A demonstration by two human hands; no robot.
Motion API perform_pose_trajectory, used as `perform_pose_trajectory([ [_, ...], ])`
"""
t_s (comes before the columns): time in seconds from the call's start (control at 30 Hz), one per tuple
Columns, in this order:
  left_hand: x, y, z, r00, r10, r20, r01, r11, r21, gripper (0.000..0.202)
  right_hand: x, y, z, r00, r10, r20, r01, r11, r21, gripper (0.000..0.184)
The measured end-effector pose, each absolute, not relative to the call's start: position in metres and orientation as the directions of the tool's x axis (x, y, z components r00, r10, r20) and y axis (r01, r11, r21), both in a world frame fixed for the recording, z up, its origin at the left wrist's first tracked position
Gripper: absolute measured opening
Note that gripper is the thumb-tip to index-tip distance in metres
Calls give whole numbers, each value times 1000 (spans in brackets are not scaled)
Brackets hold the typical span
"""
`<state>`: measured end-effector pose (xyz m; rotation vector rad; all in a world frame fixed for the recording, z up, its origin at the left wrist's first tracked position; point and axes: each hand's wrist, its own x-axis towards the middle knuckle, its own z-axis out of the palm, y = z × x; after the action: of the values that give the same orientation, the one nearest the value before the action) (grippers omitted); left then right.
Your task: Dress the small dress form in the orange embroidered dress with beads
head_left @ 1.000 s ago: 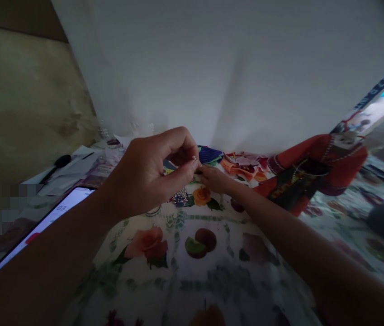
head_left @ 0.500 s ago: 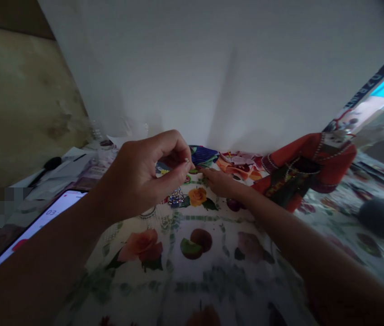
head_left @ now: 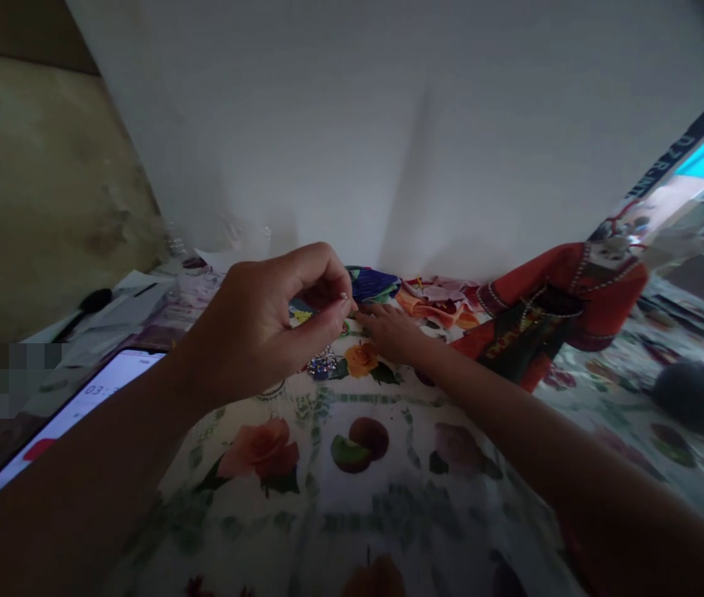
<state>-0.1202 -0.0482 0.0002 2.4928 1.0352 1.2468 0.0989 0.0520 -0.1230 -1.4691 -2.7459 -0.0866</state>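
My left hand (head_left: 283, 323) is raised in the middle, thumb and forefinger pinched together on a tiny shiny bead (head_left: 343, 296). Low over the tablecloth, my right hand (head_left: 392, 332) reaches in from the right. Its fingers stretch toward my left fingertips, and their ends are partly hidden; no object shows in them. Below the pinch lies a glittering cluster of multicoloured stones (head_left: 322, 363). A small red and green round piece (head_left: 345, 328) and a yellow piece (head_left: 302, 316) show close to my left thumb and fingers.
A lit phone (head_left: 71, 414) lies under my left forearm, near papers (head_left: 121, 303). At the wall (head_left: 352, 149) are a blue striped cloth (head_left: 373, 284) and a floral cloth (head_left: 444, 307). A red beaded doll-sized garment (head_left: 606, 298) stands right. Fruit and roses are printed on the tablecloth (head_left: 352, 514).
My right hand has moved left and slightly toward me, closer to my left fingertips. My left hand keeps its pinch in nearly the same place.
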Motion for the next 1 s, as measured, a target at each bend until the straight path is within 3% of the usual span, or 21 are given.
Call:
perform_pose_trajectory([
  [0.23,-120,-50,2,402,673,621,532,-724,440,7,96,60,-109,-558,826,82,828,560,-1,56],
  [0.53,-120,-51,4,398,661,636,494,-739,458,7,80,79,-88,-522,827,210,814,556,-166,23],
  [0.73,-122,-51,6,425,628,652,463,-769,440,7,64,85,-100,-543,817,193,804,573,-160,21],
  [1.0,-121,-50,3,392,671,629,507,-728,461,7,97,75,-105,-553,826,111,825,561,-63,37],
])
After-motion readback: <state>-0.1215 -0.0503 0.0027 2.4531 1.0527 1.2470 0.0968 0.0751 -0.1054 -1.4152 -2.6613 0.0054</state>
